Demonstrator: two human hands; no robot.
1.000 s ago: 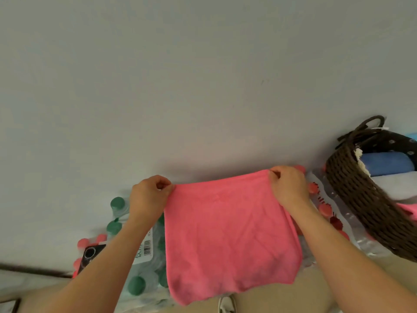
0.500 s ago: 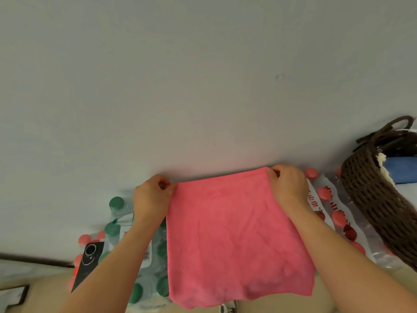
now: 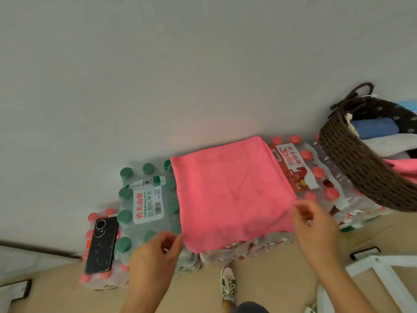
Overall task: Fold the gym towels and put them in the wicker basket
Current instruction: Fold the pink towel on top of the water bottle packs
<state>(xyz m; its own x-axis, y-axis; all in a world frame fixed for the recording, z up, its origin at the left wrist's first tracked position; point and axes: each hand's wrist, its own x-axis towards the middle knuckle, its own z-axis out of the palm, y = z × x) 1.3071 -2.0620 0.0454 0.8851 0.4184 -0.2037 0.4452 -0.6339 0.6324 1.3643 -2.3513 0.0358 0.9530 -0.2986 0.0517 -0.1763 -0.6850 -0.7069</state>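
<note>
From where I watch, a pale bare wall (image 3: pixel 180 75) fills the upper half of the view and a tan floor (image 3: pixel 270 279) runs along the bottom. At far left a black phone (image 3: pixel 101 245) lies face down on a shrink-wrapped pack of red-capped bottles (image 3: pixel 99 276). Beside it sits a pack of green-capped water bottles (image 3: pixel 140 199). My left hand (image 3: pixel 155 258) hovers at the near left corner of the pink towel (image 3: pixel 230 193), fingers loosely curled, its grip open and holding nothing. The towel lies spread flat, bridging the green-capped pack and another pack of red-capped bottles (image 3: pixel 316 177) to its right. My right hand (image 3: pixel 313 224) is at the towel's near right corner, fingers bent close to the edge; I cannot tell whether they pinch the cloth. A sneaker (image 3: pixel 229 283) shows on the floor below. At far right the wicker basket (image 3: pixel 361 168) rests tilted on the bottles, with a blue towel (image 3: pixel 374 127), a white towel (image 3: pixel 394 145) and another pink one inside. A white frame (image 3: pixel 383 267) stands at the lower right corner.
</note>
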